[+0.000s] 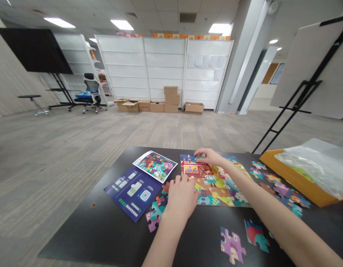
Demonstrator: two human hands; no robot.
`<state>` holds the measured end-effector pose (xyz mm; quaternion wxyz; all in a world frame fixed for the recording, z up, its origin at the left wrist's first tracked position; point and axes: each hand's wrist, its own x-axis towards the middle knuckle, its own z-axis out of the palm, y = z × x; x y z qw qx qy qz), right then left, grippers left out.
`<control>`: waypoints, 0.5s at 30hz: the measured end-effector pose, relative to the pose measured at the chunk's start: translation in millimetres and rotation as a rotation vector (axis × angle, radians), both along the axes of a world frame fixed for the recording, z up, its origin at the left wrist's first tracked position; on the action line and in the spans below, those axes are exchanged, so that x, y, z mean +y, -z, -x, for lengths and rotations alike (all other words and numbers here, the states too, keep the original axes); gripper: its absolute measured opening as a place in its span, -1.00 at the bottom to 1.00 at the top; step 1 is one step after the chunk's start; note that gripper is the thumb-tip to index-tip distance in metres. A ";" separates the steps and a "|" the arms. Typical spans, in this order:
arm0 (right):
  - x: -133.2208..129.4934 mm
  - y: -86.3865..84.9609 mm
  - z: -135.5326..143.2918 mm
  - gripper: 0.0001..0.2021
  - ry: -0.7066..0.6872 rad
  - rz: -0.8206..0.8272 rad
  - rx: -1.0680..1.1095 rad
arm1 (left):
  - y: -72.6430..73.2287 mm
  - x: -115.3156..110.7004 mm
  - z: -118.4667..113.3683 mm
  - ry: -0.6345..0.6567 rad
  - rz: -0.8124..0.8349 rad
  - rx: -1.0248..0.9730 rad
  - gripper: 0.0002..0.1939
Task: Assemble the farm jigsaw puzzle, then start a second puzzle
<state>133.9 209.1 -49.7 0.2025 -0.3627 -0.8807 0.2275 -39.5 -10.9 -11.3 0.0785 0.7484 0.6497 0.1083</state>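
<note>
Booklet lies open left of lower centre on the dark surface. From here I see the left hand over the left edge of the puzzle, right of lower centre; the right hand bends over its top edge. I cannot tell whether either hand's fingers grip anything. Loose pieces lie toward lower right, beside a yellow box.

On the bench lies the puzzle. Taken from it, the booklet is at 9 o'clock, a small heap of loose pieces at 8, two separate pieces at 5, and a wider scatter at 3, with the box just past it. Across the floor, cartons stand before shelves near 12.
</note>
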 end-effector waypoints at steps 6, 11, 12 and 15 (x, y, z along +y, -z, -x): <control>0.7 -1.5 -4.7 -0.72 0.000 -0.008 -0.012 | -0.9 1.3 -0.6 -0.001 0.005 0.009 -0.73; -0.2 -4.6 -13.4 -0.73 0.028 -0.038 -0.082 | -2.2 0.5 -0.4 0.000 0.018 0.014 -0.66; -0.5 -5.1 -14.2 -0.73 0.029 -0.044 -0.095 | -2.2 0.4 -0.4 0.001 0.020 0.013 -0.64; -1.3 -6.5 -14.6 -0.72 0.034 -0.052 -0.131 | -1.7 0.6 -0.4 0.004 0.022 0.017 -0.63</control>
